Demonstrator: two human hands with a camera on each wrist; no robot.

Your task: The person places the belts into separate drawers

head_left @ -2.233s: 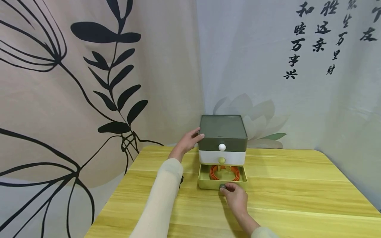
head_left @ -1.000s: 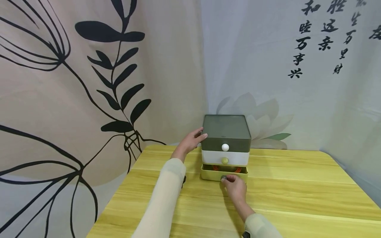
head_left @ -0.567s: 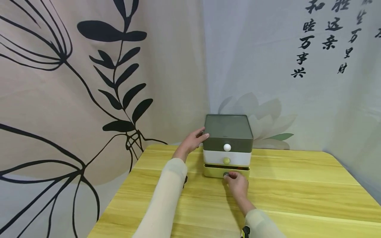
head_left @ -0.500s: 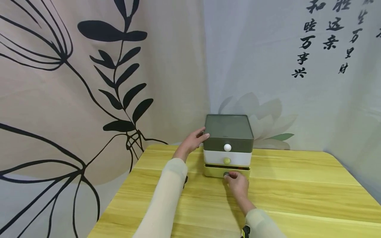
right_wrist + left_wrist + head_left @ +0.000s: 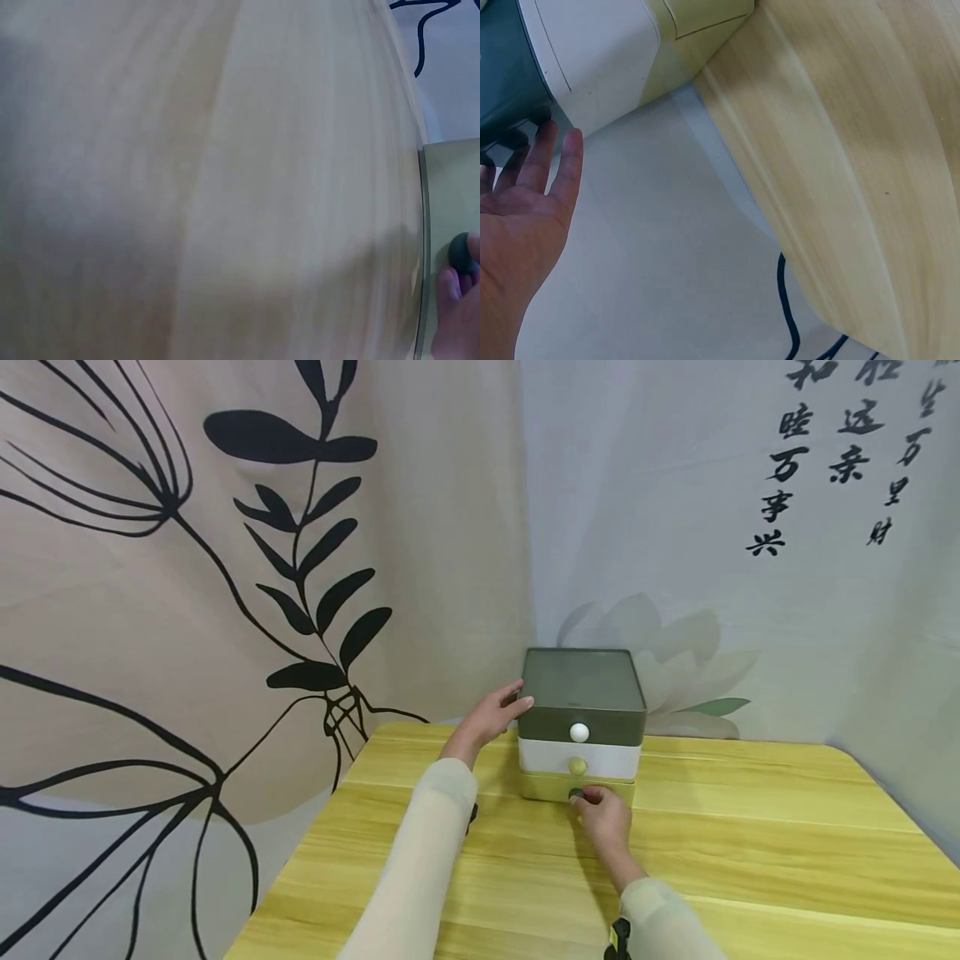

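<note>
A small three-tier drawer box (image 5: pixel 585 679) stands at the back of the table, with a dark green top tier, a white middle drawer (image 5: pixel 547 758) and a yellow-green bottom drawer (image 5: pixel 540 787). All the drawer fronts line up flush. My right hand (image 5: pixel 606 820) pinches the dark round knob (image 5: pixel 576 793) of the bottom drawer; the same knob (image 5: pixel 461 253) shows at the right edge of the right wrist view. My left hand (image 5: pixel 491 718) rests its straight fingers against the left side of the top tier, as the left hand (image 5: pixel 529 202) in its wrist view also shows.
The wooden table (image 5: pixel 750 827) extends to both sides and in front of the box. Behind it hangs a curtain (image 5: pixel 450 568) with plant prints and dark lettering. A white knob (image 5: pixel 579 732) and a yellow-green knob (image 5: pixel 577 766) stick out from the upper drawers.
My right hand has pushed the bottom drawer inward until it is shut, hiding the orange coiled cable inside. My left hand stays on the box's side. The view has shifted slightly.
</note>
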